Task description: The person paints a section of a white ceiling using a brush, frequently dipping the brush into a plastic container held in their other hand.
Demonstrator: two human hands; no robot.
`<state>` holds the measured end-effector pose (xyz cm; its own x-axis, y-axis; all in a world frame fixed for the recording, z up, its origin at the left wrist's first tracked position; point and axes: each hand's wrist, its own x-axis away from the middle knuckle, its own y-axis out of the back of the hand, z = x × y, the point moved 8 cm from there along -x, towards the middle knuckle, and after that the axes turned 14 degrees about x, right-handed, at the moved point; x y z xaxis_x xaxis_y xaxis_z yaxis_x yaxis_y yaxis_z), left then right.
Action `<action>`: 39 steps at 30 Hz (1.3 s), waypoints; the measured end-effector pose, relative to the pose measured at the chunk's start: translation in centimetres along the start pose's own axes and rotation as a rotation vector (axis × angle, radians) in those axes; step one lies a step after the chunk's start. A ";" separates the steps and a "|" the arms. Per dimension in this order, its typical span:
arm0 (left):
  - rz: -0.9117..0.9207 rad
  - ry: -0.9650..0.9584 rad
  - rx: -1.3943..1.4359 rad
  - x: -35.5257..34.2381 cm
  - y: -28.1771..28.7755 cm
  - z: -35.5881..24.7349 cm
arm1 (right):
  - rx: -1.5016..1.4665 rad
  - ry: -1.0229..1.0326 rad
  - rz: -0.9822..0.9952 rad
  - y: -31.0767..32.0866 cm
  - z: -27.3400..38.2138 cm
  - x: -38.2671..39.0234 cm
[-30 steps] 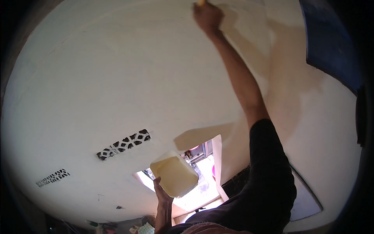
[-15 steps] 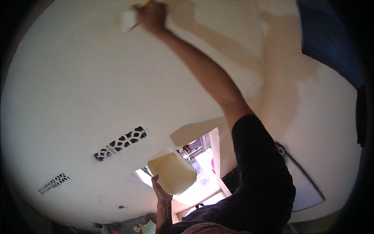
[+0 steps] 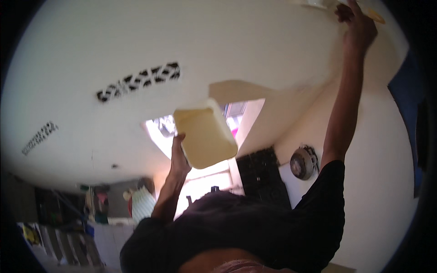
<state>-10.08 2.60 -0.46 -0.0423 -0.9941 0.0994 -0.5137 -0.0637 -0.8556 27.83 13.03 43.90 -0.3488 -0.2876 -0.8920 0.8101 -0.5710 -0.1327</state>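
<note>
My left hand (image 3: 179,157) grips a cream rectangular plastic tub (image 3: 207,136) by its near left side, thumb over the rim. The tub is tilted so its inside shows, with pale, paint-like stuff in it. High at the upper right, my raised right hand (image 3: 359,29) is closed on a paintbrush with a yellowish handle (image 3: 377,17). Its pale head (image 3: 315,3) lies against or close to the cream wall (image 3: 255,41), partly cut off by the picture's top edge. Whether it touches the wall I cannot tell.
Patterned vent openings (image 3: 141,82) pierce the wall on the left. Behind the tub is a bright doorway (image 3: 209,176). A round metal object (image 3: 302,163) hangs at the right, near a dark panel (image 3: 264,177). A blue sheet (image 3: 403,98) borders the far right. Household clutter stands lower left.
My right hand has swung from the upper middle to the upper right with the paintbrush. The whole view has shifted, showing more of the room below. The tub stays in my left hand.
</note>
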 end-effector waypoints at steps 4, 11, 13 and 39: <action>-0.036 0.004 -0.012 0.5 -1.8 -0.1 | -0.133 -0.162 0.597 -3.1 1.5 12.2; 0.012 0.076 0.090 0.8 -0.5 1.1 | -0.082 0.213 1.098 -13.0 6.5 29.6; 0.006 0.111 0.102 0.9 -0.7 1.7 | -0.042 0.215 1.139 -13.9 4.7 32.0; -0.010 0.174 0.076 0.4 -1.8 2.5 | 0.111 0.378 1.071 -13.0 3.9 29.8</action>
<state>-7.02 2.10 -0.11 -0.1886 -0.9636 0.1894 -0.4488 -0.0869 -0.8894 5.08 8.94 20.76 0.6760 -0.4288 -0.5993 0.5532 -0.2420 0.7971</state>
